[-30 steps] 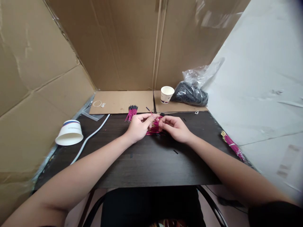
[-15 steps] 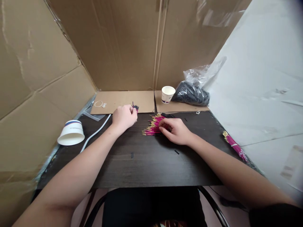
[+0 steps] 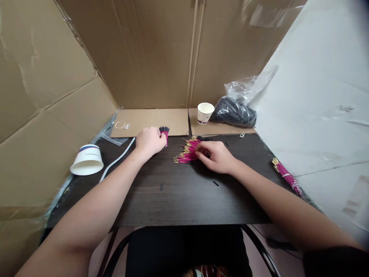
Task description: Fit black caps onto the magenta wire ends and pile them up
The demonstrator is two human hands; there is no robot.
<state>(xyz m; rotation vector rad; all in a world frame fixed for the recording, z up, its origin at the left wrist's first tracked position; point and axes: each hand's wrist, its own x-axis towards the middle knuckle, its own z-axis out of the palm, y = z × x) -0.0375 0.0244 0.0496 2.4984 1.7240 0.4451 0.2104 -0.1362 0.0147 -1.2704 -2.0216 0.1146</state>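
Note:
My left hand [image 3: 150, 140] is closed around a small bunch of magenta wires [image 3: 166, 135], whose upper ends carry black sleeves. The bunch stands roughly upright over the back of the dark table. My right hand [image 3: 215, 156] rests at the right side of a loose pile of magenta wires [image 3: 186, 151] with gold-coloured tips pointing left. Its thumb and fingers are curled together in a pinch; what lies between them is hidden. Behind this hand, short black sleeves [image 3: 203, 138] stick out at the pile's far side.
A paper cup [image 3: 205, 114] and a clear bag of black pieces [image 3: 234, 111] stand at the back right. Another cup [image 3: 87, 161] lies tipped at left by a white cable [image 3: 117, 159]. A tied wire bundle [image 3: 286, 176] lies at the right edge. One black sleeve [image 3: 216, 183] lies in front.
The wire that stuck up above the bunch in my left hand no longer does; the bunch shows more fully, its black ends fanned. My right hand has shifted slightly right. The view has tilted slightly.

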